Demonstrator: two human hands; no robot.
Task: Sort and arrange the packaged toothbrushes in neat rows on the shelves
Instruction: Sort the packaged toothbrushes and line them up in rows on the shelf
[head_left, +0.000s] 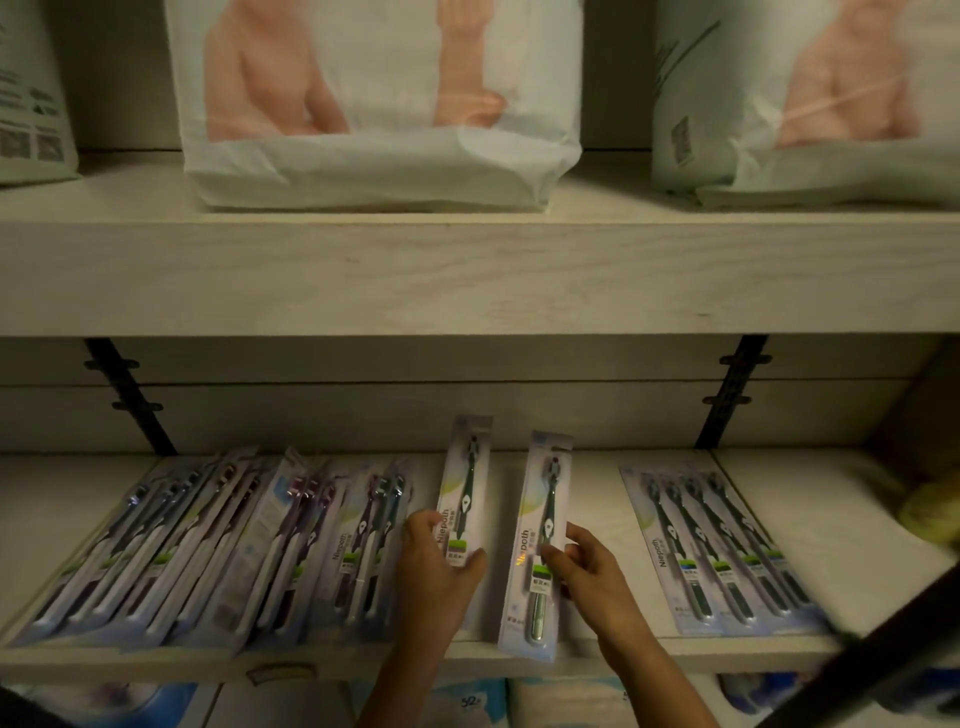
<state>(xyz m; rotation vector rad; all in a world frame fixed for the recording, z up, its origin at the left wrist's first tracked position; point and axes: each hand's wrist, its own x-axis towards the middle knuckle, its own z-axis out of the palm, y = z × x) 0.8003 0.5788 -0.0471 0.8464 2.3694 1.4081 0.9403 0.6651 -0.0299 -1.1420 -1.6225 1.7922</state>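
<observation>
On the pale wooden shelf (597, 488), the left hand (436, 569) grips one slim white blister pack with a dark-green toothbrush (466, 493); the right hand (589, 577) pinches a matching second pack (537, 551), its lower end overhanging the shelf lip. Slide both back, parallel and edge to edge, beside the overlapped row of packs (234, 545) at left; the dim light possibly hides a slight tilt

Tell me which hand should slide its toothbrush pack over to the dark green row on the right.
Probably the right hand: its pack lies nearer that row, only bare shelf between them.
</observation>
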